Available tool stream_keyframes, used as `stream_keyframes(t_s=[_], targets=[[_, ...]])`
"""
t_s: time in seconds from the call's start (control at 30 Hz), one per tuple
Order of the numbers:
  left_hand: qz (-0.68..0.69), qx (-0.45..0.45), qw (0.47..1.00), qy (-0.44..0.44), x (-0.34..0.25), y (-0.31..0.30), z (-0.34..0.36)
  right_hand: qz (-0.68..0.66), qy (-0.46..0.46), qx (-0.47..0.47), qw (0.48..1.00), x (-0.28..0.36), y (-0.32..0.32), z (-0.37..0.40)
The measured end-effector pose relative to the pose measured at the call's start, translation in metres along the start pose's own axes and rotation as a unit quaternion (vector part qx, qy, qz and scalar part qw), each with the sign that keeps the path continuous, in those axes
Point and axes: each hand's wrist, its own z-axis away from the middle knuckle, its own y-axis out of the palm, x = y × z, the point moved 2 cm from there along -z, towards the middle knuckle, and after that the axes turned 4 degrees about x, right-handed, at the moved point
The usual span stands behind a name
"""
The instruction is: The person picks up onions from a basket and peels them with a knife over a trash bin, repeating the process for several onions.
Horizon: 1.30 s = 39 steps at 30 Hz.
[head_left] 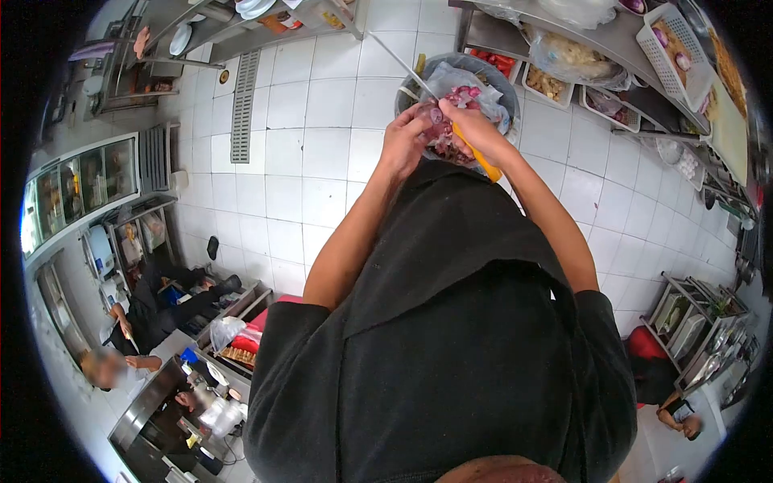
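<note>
My left hand (403, 141) is closed around a red onion (436, 117) above a grey bin. In my right hand (481, 133) is a knife with a yellow handle (481, 159); its long thin blade points up and to the left, past the onion. The two hands are close together, with the onion between them. Below them, the grey bin (514, 101) is lined with a clear plastic bag (489, 99) and contains purple-red onion scraps (462, 97). Whether the blade touches the onion is hard to make out.
Steel shelving (592, 36) at upper right carries bagged food and a white basket of onions (675, 56). Crates of red and pale produce (547, 83) sit below. A floor drain (245, 105) crosses the white tiles. Other people (153, 310) are at lower left and lower right.
</note>
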Motion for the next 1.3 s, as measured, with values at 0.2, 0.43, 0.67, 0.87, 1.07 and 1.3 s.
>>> stream_keyframes(t_s=[0.2, 0.43, 0.67, 0.87, 1.07, 1.3], targets=[[0.015, 0.004, 1.000, -0.017, -0.005, -0.009, 0.002, -0.036, 0.050, 0.024, 0.998, 0.000, -0.007, -0.003], [0.043, -0.005, 0.999, -0.013, -0.012, -0.032, 0.019, 0.003, 0.093, 0.019, 0.996, -0.036, -0.028, -0.056], [0.027, -0.093, 0.995, 0.012, -0.019, -0.057, 0.029, 0.090, 0.004, 0.026, 0.996, -0.049, -0.022, -0.090], [0.091, -0.084, 0.991, 0.043, -0.031, -0.053, 0.033, 0.131, 0.014, -0.028, 0.991, -0.040, -0.019, -0.095], [0.088, -0.124, 0.988, 0.029, -0.032, -0.038, 0.025, 0.158, -0.060, -0.069, 0.983, -0.041, -0.021, -0.085], [0.087, -0.076, 0.993, 0.026, -0.025, -0.037, 0.022, 0.186, 0.036, -0.054, 0.980, -0.062, -0.035, -0.099]])
